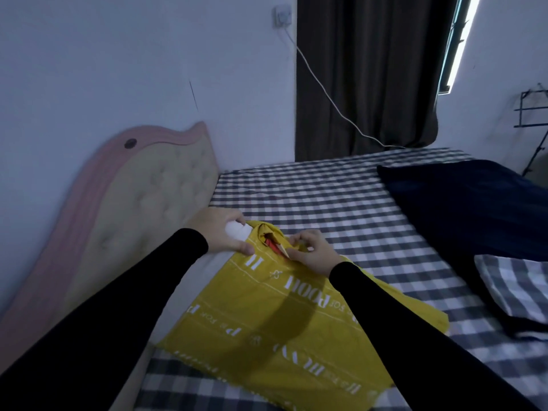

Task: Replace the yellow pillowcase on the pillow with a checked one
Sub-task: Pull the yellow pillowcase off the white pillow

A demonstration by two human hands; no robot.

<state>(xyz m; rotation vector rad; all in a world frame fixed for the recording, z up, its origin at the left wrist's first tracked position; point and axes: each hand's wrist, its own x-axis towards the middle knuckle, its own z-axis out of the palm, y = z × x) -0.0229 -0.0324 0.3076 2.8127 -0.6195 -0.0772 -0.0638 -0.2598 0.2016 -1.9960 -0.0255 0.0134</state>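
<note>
1. My left hand (225,232) is closed around a white corner of the pillow (235,229) poking out of the yellow pillowcase (267,315). My right hand (314,252) is pinching the yellow fabric right at the opening, where a bit of red shows inside.
2. The pillowcase lies flat on the bed, opening at the far end, bottom corner near me. Its left edge runs close to the side of the mattress by the headboard (142,209).
3. Plenty of open checked sheet (326,197) beyond and to the right of my hands.
4. Further right there's a dark blue blanket (474,209), and a checked pillow (516,283) just in front of it, well apart from the yellow one.
5. Room: plain wall on the left, dark curtain (364,75) at the far end, a white cable (326,93) hanging from a wall socket down to the bed.
</note>
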